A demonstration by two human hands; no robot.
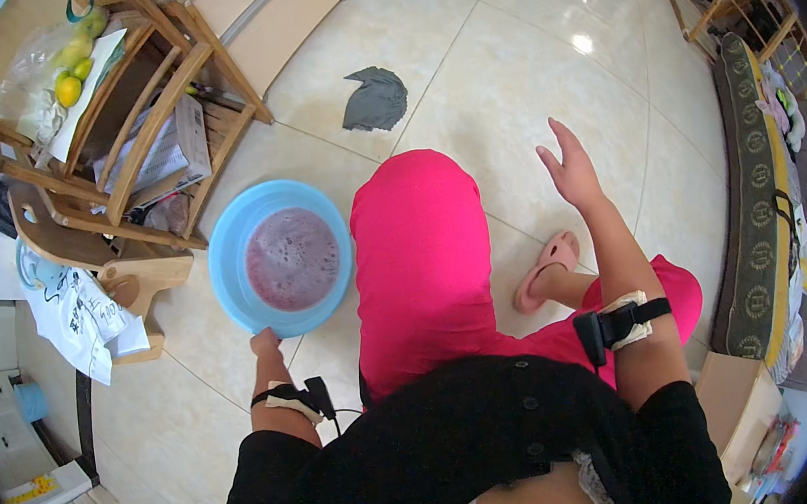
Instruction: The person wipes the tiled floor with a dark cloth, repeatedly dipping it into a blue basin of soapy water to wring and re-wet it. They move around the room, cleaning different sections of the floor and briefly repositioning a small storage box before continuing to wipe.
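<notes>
My left hand (266,342) is at the near rim of the light-blue plastic basin (228,263), which sits on the tiled floor (519,46) beside my leg, though I can't tell whether those fingers are curled around it; my right hand (572,174) is raised and bare, fingers apart. The basin already has foamy, purplish water (292,261), while the crumpled gray cloth (375,99) lies outside it; what remains, I can't judge.
</notes>
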